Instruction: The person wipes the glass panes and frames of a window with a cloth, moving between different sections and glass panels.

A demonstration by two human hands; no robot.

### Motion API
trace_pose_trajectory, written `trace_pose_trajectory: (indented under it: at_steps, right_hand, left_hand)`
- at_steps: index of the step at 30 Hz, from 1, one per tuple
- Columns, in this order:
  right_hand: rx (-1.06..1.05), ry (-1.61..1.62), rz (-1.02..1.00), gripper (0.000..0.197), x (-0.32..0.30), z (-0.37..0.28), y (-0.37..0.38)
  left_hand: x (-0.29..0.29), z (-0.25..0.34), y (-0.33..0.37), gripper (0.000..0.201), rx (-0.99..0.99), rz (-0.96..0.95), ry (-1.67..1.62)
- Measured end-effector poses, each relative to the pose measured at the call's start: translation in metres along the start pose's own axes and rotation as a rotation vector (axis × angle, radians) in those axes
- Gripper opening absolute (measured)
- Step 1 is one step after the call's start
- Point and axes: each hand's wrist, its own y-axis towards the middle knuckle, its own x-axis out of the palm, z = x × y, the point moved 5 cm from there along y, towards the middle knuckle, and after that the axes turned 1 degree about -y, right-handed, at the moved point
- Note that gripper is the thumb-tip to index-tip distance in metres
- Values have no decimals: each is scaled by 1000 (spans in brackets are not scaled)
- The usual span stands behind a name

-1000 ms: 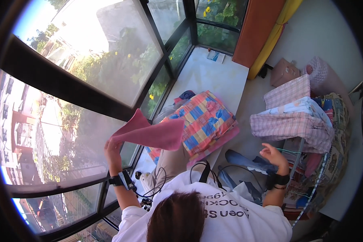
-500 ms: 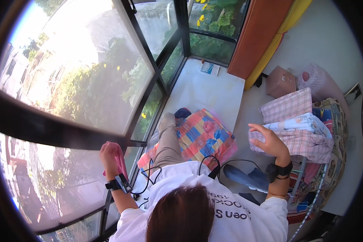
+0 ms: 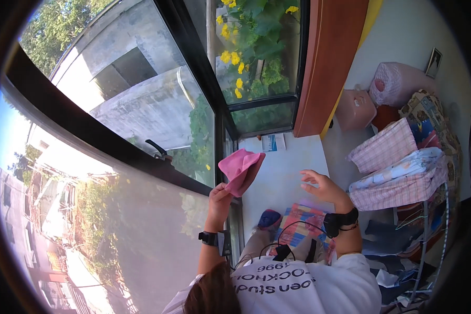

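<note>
My left hand (image 3: 220, 201) pinches a folded pink cloth (image 3: 239, 170) by its lower corner, raised beside the dark window frame (image 3: 162, 167). The cloth hangs partly over the white ledge, apart from the glass pane (image 3: 136, 230). My right hand (image 3: 322, 187) is in the air above the ledge, its fingers apart and nothing in them. Below that hand lies a checked, multicoloured quilted pad (image 3: 301, 222), partly hidden by my arm and legs.
A white ledge (image 3: 293, 165) runs along the windows, with a small blue-and-white card (image 3: 273, 142) at its far end. Several folded checked cloths (image 3: 384, 146) hang on a metal rack (image 3: 424, 235) at the right. A pink box (image 3: 356, 110) stands behind them. A window handle (image 3: 157, 150) juts out.
My left hand has carried the pink cloth forward and to the right, away from the left pane. My right hand has shifted left. The view has swung toward the far window corner.
</note>
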Motion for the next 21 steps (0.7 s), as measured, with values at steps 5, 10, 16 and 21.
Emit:
trace_pose_trajectory:
  at_steps: [5,10,16,21]
  right_hand:
    - [215,160,209,42,-10,60,-35]
    - [461,441,302,39,-10,114,-60]
    - [436,368,134,39,-47,138,36]
    - [237,48,-402,42,-89,121,186]
  left_hand:
    - [17,21,66,10,-7,-50,33]
    - [23,27,113,12,38,-68,26]
    - [12,24,149,12,4,34,-13]
    - [33,24,214,9,154,163,-110]
